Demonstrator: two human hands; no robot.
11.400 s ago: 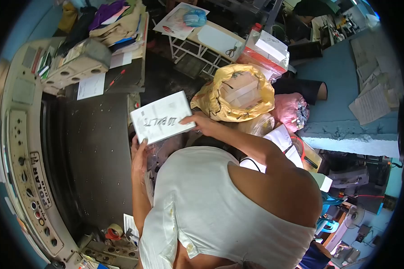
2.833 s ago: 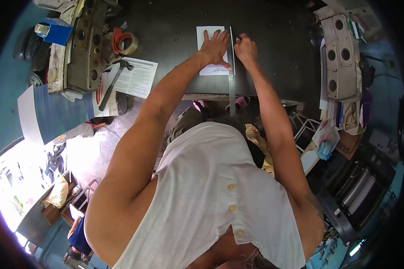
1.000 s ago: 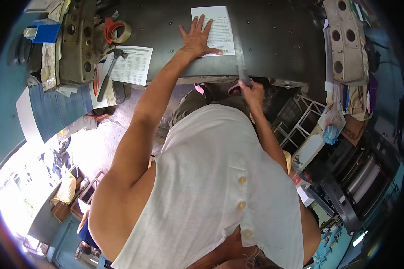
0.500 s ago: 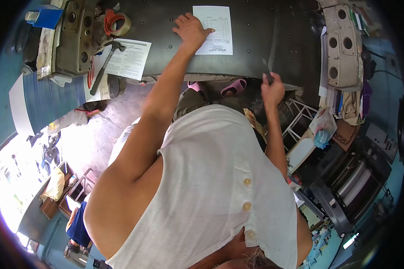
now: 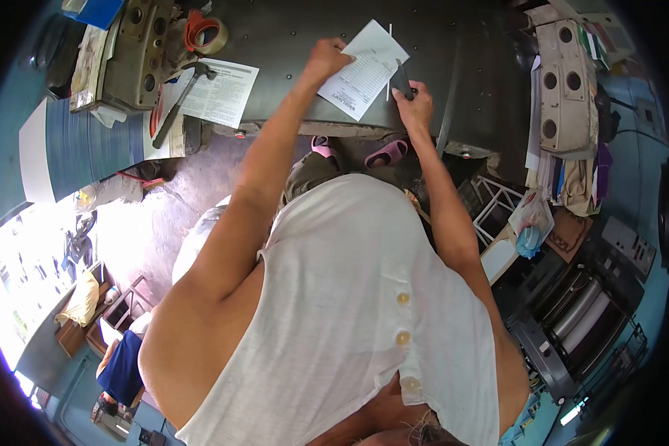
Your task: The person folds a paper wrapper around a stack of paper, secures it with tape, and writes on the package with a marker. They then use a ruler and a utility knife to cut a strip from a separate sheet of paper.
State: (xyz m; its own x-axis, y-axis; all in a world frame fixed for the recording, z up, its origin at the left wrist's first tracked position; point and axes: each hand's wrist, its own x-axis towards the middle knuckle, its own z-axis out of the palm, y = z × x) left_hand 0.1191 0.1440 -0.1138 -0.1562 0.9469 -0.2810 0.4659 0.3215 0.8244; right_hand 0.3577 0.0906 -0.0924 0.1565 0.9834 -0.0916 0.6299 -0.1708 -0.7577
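My left hand point(image 5: 327, 59) is closed at the left edge of a white printed form point(image 5: 360, 78), its thumb over the paper and its other fingers partly hidden. The form lies tilted on the dark metal tabletop point(image 5: 290, 93). My right hand point(image 5: 415, 108) grips a dark knife point(image 5: 402, 80), whose blade points away from me beside the form's right edge. A thin white paper strip point(image 5: 390, 33) lies just right of the form, running behind the knife.
At the left, a hammer point(image 5: 180, 104) lies over a printed sheet point(image 5: 227, 93). Behind it sits a roll of tape in a red dispenser point(image 5: 206, 33). Metal blocks with holes point(image 5: 560, 89) stand at the right edge. A stack of paper point(image 5: 89, 145) is at the left.
The form has turned and shifted toward me, with my left hand at its edge. My right hand has brought the knife up and left to the form. The thin strip now shows beside it.
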